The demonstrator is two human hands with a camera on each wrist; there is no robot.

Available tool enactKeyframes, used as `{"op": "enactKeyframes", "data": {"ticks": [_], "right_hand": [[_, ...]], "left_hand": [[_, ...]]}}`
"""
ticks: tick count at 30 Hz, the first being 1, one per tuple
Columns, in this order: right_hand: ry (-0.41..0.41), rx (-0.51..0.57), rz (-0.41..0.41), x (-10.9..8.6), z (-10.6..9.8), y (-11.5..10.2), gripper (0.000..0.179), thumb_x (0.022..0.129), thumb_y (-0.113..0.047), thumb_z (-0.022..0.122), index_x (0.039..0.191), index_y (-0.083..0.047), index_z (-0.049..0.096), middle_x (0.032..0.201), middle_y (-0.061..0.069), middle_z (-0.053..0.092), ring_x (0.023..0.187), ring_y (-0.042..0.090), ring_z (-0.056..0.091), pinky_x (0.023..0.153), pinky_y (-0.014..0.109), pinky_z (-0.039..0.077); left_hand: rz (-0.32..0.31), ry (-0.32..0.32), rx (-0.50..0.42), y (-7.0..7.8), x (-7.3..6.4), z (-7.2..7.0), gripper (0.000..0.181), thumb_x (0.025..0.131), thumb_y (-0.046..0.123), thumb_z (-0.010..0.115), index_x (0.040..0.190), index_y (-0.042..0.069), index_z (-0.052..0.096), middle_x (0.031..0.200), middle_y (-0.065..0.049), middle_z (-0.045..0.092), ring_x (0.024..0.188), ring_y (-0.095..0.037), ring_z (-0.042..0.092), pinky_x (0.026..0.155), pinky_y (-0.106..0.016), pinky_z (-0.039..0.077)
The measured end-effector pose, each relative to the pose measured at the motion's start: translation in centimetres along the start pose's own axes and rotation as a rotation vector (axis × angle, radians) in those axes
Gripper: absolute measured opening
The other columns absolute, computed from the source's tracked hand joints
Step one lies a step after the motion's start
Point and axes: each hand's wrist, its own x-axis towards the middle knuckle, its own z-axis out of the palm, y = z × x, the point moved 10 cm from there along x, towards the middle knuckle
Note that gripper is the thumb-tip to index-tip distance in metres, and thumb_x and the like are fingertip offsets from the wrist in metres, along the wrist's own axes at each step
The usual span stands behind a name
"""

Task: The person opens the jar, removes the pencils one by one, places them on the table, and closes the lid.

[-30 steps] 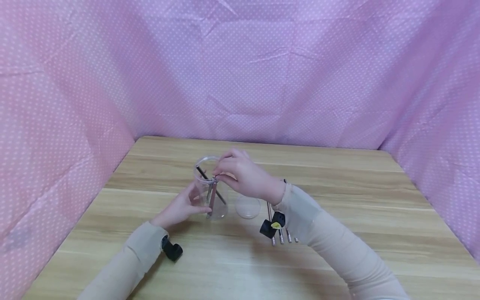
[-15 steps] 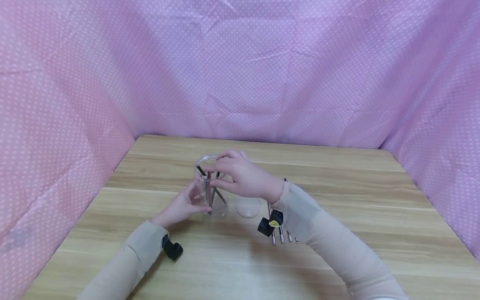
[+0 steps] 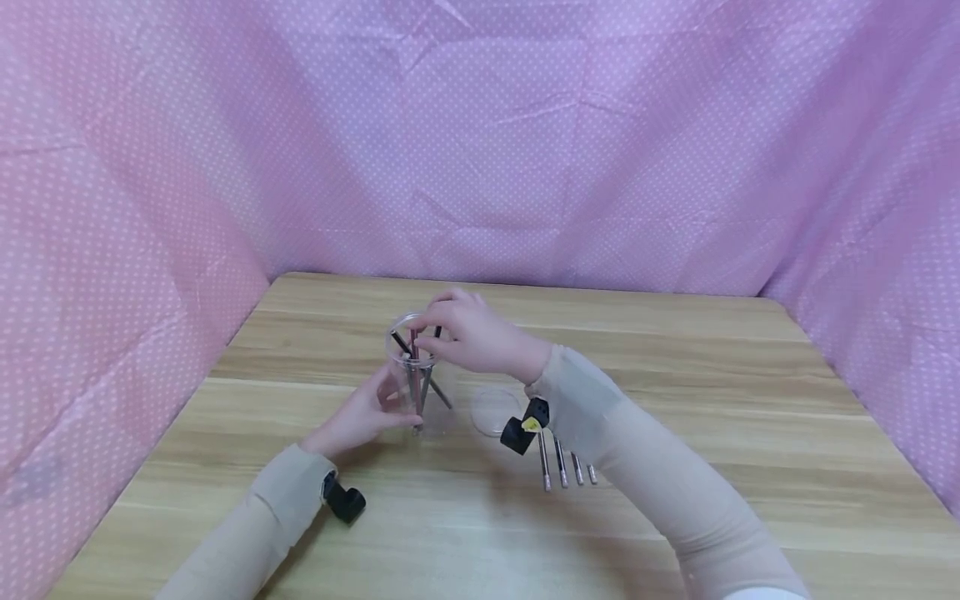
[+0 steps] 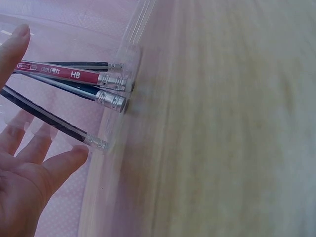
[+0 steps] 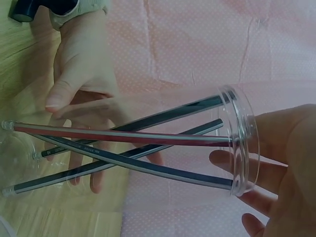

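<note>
On the left side, a pale sleeve (image 3: pixel 247 521) with a black wrist camera (image 3: pixel 345 502) at its cuff ended in the left hand (image 3: pixel 363 417). This hand grasped a clear cylindrical container (image 5: pixel 238 106) by the lower wall, thumb on the near face and fingers round the far side. The container stood roughly upright, directly to the right of the left palm, mouth uppermost. Inside it, between the two hands, I counted one red pencil (image 4: pixel 86 75) marked HB and three dark pencils (image 5: pixel 168 169), leaning at differing angles, metal-capped ends down. The right hand (image 3: pixel 472 337) was positioned at the mouth, above and to the right of the left hand, its fingers relaxed and parted at the rim, near the upper end of the red pencil; whether a fingertip touched that pencil I could not tell. Below the right hand, a clear round disc (image 3: pixel 491 411) lay flat on the wooden table (image 3: pixel 750 400). Further right, beneath the right wrist, four loose pencils (image 3: pixel 561 464) lay side by side, well apart from the left hand, their upper lengths hidden by a second wrist camera (image 3: pixel 517 435) and the right sleeve (image 3: pixel 660 492). Beyond both hands hung a pink cloth (image 3: pixel 480 150) with white dots.
</note>
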Motion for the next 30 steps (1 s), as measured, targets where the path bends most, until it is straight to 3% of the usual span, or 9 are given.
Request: {"op": "enactKeyframes", "data": {"ticks": [8,15,19,23,26,30], "right_hand": [[0.006,-0.027,0.015,1.2,-0.1,0.2,0.023,0.088,-0.019,0.067,0.11,-0.013,0.071,0.109,-0.001,0.071,0.113,0.022,0.052,0.103,0.038,0.038],[0.03,0.004,0.072,1.8,0.0,0.7,0.02,0.085,-0.021,0.071,0.104,-0.016,0.073,0.104,-0.005,0.072,0.109,0.016,0.056,0.101,0.035,0.041],[0.027,0.098,0.123,2.1,0.2,1.2,0.021,0.082,-0.019,0.074,0.103,-0.017,0.073,0.1,-0.006,0.073,0.098,0.01,0.061,0.086,0.024,0.047],[-0.006,0.16,0.193,2.1,0.7,1.7,0.029,0.081,-0.018,0.074,0.11,-0.019,0.071,0.1,-0.006,0.073,0.087,0.007,0.063,0.072,0.018,0.045],[-0.017,0.181,0.233,2.0,1.1,2.0,0.03,0.082,-0.017,0.074,0.111,-0.019,0.07,0.099,-0.007,0.073,0.093,0.007,0.064,0.076,0.019,0.048],[-0.004,0.176,0.248,2.1,1.3,2.1,0.028,0.081,-0.018,0.075,0.108,-0.02,0.071,0.097,-0.008,0.074,0.102,0.007,0.064,0.101,0.031,0.041]], "left_hand": [[0.014,0.01,-0.003,0.1,-0.1,0.0,0.087,0.076,0.01,0.077,0.147,0.015,0.026,0.143,-0.017,0.043,0.129,-0.038,0.044,0.105,-0.044,0.042],[0.023,0.01,0.017,0.2,0.1,-0.1,0.095,0.077,0.011,0.077,0.151,0.023,0.019,0.144,-0.015,0.042,0.129,-0.038,0.045,0.105,-0.045,0.042],[0.034,0.011,0.026,0.5,0.2,-0.3,0.093,0.077,0.01,0.077,0.15,0.025,0.021,0.146,-0.014,0.041,0.13,-0.038,0.044,0.106,-0.048,0.04],[0.02,0.008,0.026,0.4,0.1,-0.3,0.092,0.077,0.011,0.076,0.15,0.024,0.022,0.146,-0.014,0.039,0.131,-0.039,0.041,0.107,-0.051,0.038],[0.008,0.004,0.028,0.3,0.1,-0.3,0.089,0.078,0.013,0.077,0.149,0.021,0.023,0.147,-0.015,0.039,0.132,-0.039,0.04,0.108,-0.051,0.036],[0.009,-0.001,0.035,0.2,0.0,-0.1,0.09,0.078,0.013,0.076,0.149,0.02,0.023,0.147,-0.015,0.039,0.132,-0.039,0.04,0.109,-0.051,0.036]]}}
